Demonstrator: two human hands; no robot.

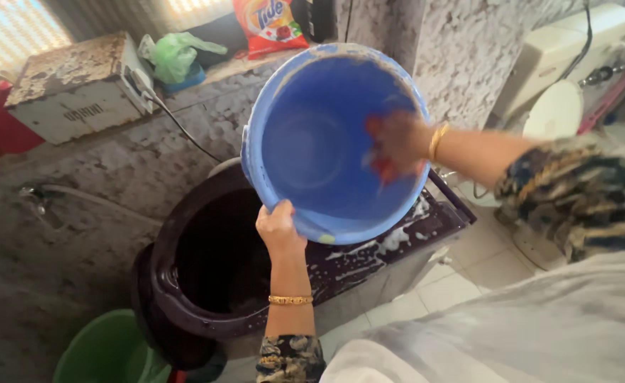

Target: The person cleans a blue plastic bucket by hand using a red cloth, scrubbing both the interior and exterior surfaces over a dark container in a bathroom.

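Over the dark washing machine tub (213,269) by the stone wall, my left hand (279,228) pinches the blue bucket (312,149) at its lower rim. My right hand (397,145), fingers pressed onto a red scrubber, works inside; I should brace the rim firmly.

Daylight came from the upper left, where a bright window (14,32) was blown out to near white behind its grille. The scene was evenly lit and fairly bright, though soft overall, with smeared, low-detail textures on the mottled stone wall (468,50). The round blue plastic bucket (305,142) glowed evenly inside, with little shadow. The right hand (396,145) inside it was motion-blurred, its outline indistinct. The dark drum opening of the maroon washing machine (213,262) sank into deep shadow. The pale cloth (539,326) at lower right lay out of focus. Straight edges bowed slightly toward the frame's borders.
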